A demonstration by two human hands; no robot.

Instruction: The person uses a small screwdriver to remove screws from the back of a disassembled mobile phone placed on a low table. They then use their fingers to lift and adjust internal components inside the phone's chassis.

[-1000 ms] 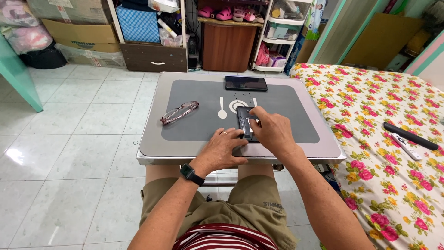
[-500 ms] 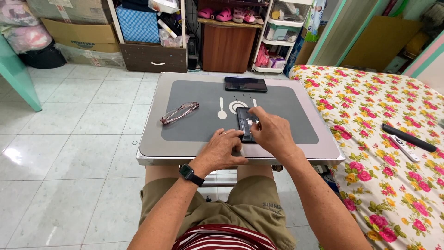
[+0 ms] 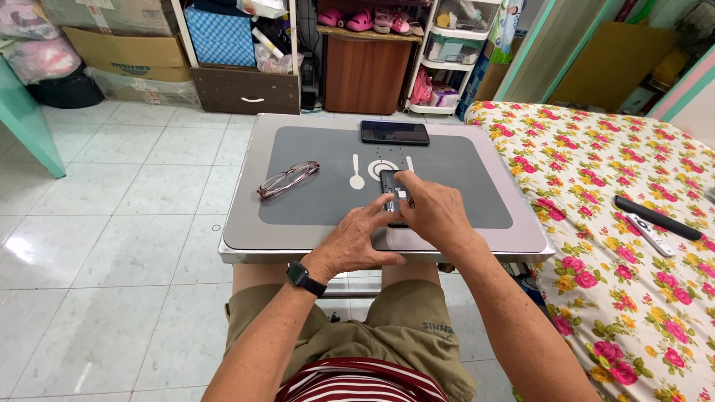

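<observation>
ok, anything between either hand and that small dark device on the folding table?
Nothing visible. Both the left hand and the right hand are already on the small dark device. The glasses lie apart to its left, and the phone sits beyond it near the table's far edge.

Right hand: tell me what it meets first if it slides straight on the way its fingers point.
The right hand points up the table and slightly left, over the small dark device. Beyond that, probably the black flat phone at the far edge, though depth is unclear.
</observation>
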